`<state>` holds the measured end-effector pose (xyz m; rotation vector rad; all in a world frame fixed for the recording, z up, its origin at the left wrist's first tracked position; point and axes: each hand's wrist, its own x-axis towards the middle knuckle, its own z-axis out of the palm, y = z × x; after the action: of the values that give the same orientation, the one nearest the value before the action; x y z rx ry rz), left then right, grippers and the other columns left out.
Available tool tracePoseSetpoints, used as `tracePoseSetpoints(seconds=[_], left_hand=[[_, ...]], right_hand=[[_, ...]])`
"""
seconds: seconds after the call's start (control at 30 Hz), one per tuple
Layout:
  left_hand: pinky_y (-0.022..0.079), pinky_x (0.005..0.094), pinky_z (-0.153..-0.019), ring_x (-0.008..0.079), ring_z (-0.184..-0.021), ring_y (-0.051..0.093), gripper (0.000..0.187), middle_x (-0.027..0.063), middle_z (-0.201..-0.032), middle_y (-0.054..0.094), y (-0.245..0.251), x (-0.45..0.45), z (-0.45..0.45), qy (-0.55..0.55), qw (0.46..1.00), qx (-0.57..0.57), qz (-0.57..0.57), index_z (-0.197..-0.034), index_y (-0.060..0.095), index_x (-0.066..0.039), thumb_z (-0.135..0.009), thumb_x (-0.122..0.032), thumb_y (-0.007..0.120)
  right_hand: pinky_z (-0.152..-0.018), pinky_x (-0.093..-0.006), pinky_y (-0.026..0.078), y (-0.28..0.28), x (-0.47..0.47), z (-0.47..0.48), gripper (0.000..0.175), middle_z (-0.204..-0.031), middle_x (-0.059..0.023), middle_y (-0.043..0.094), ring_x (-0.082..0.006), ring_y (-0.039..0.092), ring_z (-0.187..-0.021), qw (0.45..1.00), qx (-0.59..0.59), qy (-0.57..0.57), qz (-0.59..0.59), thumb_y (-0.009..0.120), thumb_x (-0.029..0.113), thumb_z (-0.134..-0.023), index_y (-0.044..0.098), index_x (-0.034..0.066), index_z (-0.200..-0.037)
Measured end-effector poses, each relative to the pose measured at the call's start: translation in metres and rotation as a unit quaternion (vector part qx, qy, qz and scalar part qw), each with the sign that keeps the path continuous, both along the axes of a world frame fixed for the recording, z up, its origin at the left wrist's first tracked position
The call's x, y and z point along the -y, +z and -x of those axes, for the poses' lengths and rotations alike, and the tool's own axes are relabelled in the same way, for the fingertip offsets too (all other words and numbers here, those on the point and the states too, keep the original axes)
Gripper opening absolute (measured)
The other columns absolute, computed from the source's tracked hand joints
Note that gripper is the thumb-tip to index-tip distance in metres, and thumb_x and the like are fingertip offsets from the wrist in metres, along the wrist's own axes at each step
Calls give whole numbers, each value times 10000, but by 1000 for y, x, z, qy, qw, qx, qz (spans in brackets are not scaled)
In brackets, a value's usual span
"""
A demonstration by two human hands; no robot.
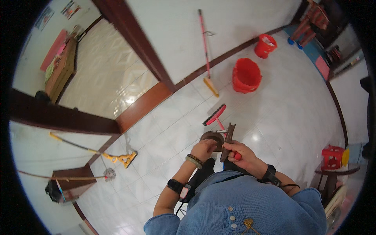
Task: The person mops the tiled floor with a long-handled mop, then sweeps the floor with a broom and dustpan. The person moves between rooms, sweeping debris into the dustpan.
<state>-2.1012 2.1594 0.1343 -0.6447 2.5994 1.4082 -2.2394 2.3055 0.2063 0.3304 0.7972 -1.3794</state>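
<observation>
Near the middle of the view, my right hand [241,153] grips a brown, elongated piece [228,144] with a notched upper end, along with a red handle [237,156]. A thin metal shaft [221,132] shows beside the upper part of this piece. My left hand [204,149] is at a round brown object [212,136] just left of it; the fingers are partly hidden, so their hold is unclear. Just beyond my hands is a pink brush head with dark bristles [216,114], its pink handle running down behind the brown piece.
Two red buckets [246,77] [264,47] stand near the wall. A broom [210,87] leans there. At left are a yellow squeeze mop [116,157] and a string mop [109,174]. A person [311,23] stands far right. A red basket [333,157] sits on a stool [337,171].
</observation>
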Motion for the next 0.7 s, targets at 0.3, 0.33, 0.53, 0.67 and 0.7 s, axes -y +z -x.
tracePoseSetpoints(seconds=[0.3, 0.33, 0.53, 0.67, 0.7], left_hand=[[379, 376, -959, 296, -1211, 376, 504, 98, -1300, 407, 110, 105, -105, -61, 893, -109, 433, -1263, 426, -170, -773, -120, 532], [337, 377, -1003, 271, -1233, 361, 475, 86, -1296, 413, 116, 111, -111, -84, 886, -130, 438, -1244, 438, -170, -773, -134, 487], [289, 381, -1049, 252, -1172, 426, 284, 72, -1051, 559, 136, 156, -140, -158, 849, -43, 502, -988, 557, -60, -729, -162, 505], [334, 379, -1010, 200, -901, 538, 143, 31, -777, 556, 143, 207, -167, -115, 845, 15, 522, -810, 556, -78, -707, -165, 511], [349, 376, -995, 190, -857, 543, 119, 25, -756, 544, 144, 220, -174, -103, 849, 51, 515, -789, 547, -88, -710, -170, 513]], right_hand=[[-410, -175, 323, 22, 132, -89, 236, -748, -11, 522, -45, 440, -505, 961, -75, 265, 25, 646, 118, -791, 518, 45, -976], [-406, -177, 323, 23, 145, -97, 241, -750, -9, 531, -43, 448, -502, 952, -88, 291, 29, 659, 134, -782, 530, 44, -964], [-444, -186, 337, 26, 216, -124, 268, -764, 2, 547, -46, 458, -539, 885, -145, 427, 115, 677, 157, -767, 567, 24, -972], [-446, -199, 336, 30, 279, -130, 332, -745, -6, 540, -56, 463, -544, 864, -127, 458, 166, 665, 148, -779, 554, -3, -1053], [-444, -195, 327, 30, 294, -122, 359, -763, -11, 530, -55, 443, -538, 862, -110, 461, 178, 650, 133, -792, 521, -2, -1099]])
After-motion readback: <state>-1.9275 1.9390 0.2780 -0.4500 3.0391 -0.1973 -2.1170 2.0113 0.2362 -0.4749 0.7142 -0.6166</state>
